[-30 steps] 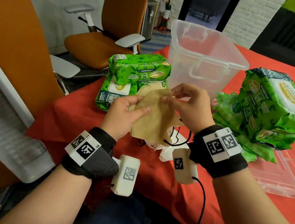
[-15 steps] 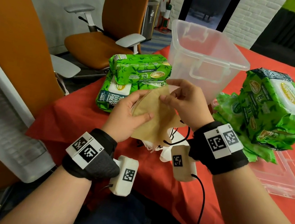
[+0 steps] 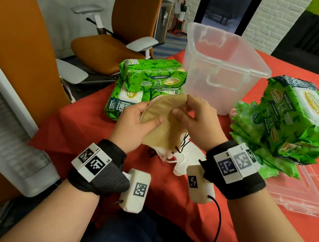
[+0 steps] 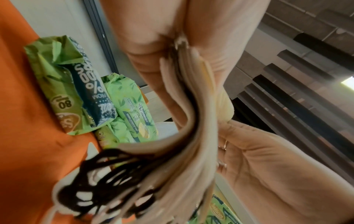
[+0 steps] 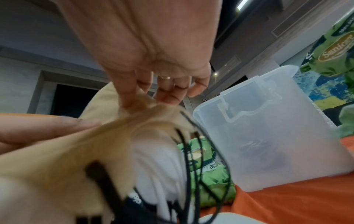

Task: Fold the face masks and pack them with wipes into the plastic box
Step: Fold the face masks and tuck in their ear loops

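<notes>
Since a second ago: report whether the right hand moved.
Yes, slightly: the right hand shifted left, from the plastic box toward the wipes stack.

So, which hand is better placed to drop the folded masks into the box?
Probably the right hand: it pinches the top edge of the tan masks and sits nearer the clear box. The left hand grips them from the far side.

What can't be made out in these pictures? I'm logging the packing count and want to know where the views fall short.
- Number of tan masks: in the left wrist view the stacked edges are blurred; in the head view both hands cover them.
- Plastic box contents: the frosted wall hides the bottom in the right wrist view.
- White mask on the table: partly hidden under the right hand and its wristband.
- Right-side wipes stack: count unclear, cut off by the frame edge.
</notes>
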`<state>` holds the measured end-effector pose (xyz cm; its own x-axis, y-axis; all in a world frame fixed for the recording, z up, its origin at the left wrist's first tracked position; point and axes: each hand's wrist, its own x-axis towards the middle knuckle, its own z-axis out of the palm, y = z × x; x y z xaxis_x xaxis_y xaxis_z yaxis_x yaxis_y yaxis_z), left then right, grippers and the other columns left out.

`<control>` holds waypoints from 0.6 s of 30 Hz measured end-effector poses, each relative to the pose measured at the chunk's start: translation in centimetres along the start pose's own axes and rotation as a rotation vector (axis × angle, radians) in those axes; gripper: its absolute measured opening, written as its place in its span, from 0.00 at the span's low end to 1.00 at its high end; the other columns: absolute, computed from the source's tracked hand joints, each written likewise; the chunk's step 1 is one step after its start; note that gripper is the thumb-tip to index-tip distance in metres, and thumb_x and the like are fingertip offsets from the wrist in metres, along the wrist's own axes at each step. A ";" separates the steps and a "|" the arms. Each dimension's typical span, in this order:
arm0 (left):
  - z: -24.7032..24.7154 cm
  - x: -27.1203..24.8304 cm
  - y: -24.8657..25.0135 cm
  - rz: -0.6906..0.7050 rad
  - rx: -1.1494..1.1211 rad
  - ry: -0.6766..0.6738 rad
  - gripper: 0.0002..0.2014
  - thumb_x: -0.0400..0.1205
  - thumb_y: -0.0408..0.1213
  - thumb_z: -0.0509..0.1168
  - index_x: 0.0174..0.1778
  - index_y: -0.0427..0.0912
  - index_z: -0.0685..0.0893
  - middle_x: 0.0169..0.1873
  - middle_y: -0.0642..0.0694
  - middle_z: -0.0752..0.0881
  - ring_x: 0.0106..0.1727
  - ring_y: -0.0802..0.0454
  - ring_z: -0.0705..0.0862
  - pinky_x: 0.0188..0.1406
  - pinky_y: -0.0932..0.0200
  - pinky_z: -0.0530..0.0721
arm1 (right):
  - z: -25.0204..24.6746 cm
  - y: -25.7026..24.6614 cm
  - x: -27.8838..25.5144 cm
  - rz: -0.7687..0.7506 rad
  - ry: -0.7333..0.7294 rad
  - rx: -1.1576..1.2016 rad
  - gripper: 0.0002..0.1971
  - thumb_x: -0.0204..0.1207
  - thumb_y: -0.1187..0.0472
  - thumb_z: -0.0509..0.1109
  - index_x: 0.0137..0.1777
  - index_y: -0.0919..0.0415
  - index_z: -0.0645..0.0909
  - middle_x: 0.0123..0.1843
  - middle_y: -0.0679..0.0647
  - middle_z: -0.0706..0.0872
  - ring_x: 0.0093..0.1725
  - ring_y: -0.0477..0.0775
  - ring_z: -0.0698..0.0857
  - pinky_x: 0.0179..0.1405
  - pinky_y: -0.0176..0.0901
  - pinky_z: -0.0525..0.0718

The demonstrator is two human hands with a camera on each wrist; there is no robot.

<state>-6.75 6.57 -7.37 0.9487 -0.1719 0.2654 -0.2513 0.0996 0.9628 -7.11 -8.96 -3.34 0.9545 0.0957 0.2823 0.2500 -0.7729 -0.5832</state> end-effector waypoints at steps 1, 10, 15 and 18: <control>0.0 -0.1 0.1 -0.017 -0.029 0.009 0.12 0.76 0.21 0.66 0.47 0.43 0.83 0.32 0.61 0.89 0.37 0.67 0.86 0.42 0.70 0.83 | 0.1 -0.1 -0.1 0.019 0.010 0.050 0.21 0.69 0.47 0.63 0.46 0.69 0.78 0.40 0.61 0.82 0.45 0.63 0.78 0.53 0.65 0.76; 0.3 -0.1 1.0 -0.121 -0.217 0.009 0.18 0.81 0.20 0.53 0.51 0.45 0.82 0.35 0.57 0.90 0.40 0.63 0.87 0.42 0.69 0.83 | 1.0 -0.7 -0.7 0.105 0.039 0.459 0.14 0.66 0.52 0.67 0.48 0.38 0.67 0.43 0.81 0.78 0.41 0.78 0.80 0.40 0.72 0.79; 0.5 -0.2 1.2 -0.118 -0.246 -0.030 0.25 0.78 0.14 0.50 0.55 0.49 0.78 0.44 0.54 0.87 0.43 0.63 0.86 0.45 0.67 0.85 | 1.1 0.0 -0.5 0.127 0.073 0.501 0.23 0.71 0.57 0.70 0.62 0.39 0.66 0.34 0.60 0.71 0.35 0.57 0.74 0.37 0.60 0.77; 0.4 -0.2 1.5 -0.097 -0.300 -0.040 0.24 0.71 0.19 0.55 0.56 0.50 0.77 0.49 0.48 0.86 0.47 0.60 0.86 0.46 0.63 0.86 | 0.7 0.1 -0.5 0.156 0.040 0.446 0.24 0.76 0.60 0.71 0.69 0.58 0.68 0.38 0.48 0.76 0.38 0.46 0.77 0.43 0.48 0.78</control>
<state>-7.44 6.33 -5.92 0.9558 -0.2321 0.1806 -0.0868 0.3643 0.9272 -7.41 -8.67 -4.10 0.9813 -0.0313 0.1897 0.1581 -0.4304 -0.8887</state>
